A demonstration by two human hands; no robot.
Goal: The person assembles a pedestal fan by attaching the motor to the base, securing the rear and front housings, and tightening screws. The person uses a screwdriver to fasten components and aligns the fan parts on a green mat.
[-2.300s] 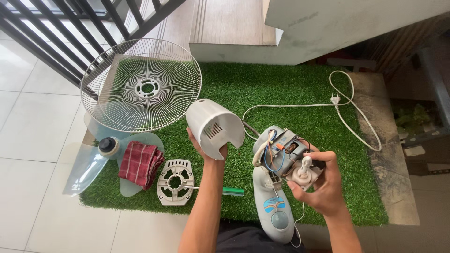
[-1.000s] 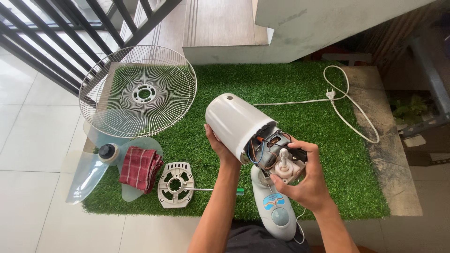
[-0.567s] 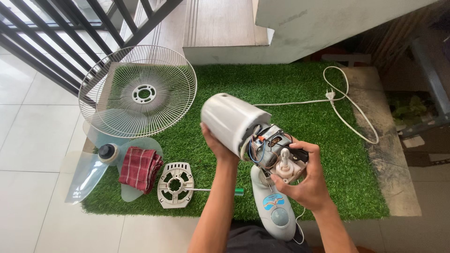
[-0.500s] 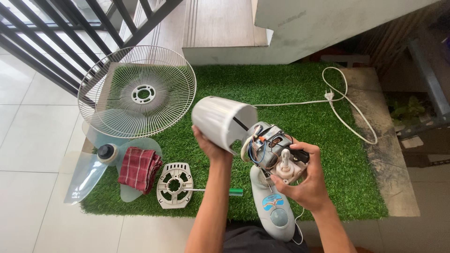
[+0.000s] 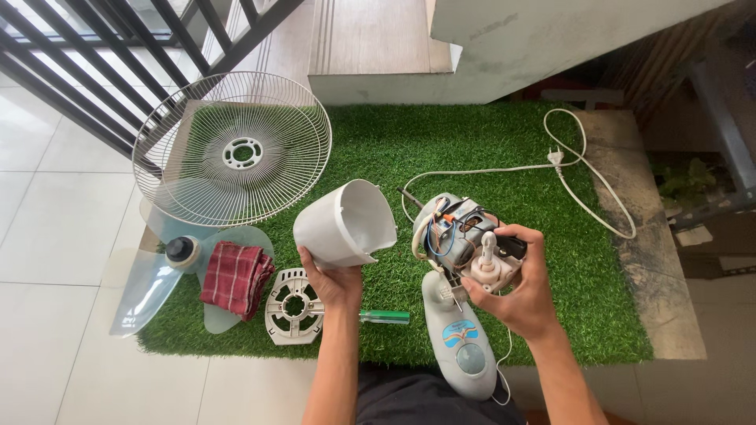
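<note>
Left grip (image 5: 335, 283) clamped under motor cover (image 5: 344, 224), right grip (image 5: 512, 291) around half-hidden motor (image 5: 461, 236).

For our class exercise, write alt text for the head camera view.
A person's left hand holds a white motor cover apart from the exposed fan motor, gripped by the right hand. A wire fan guard lies on green turf.
</note>
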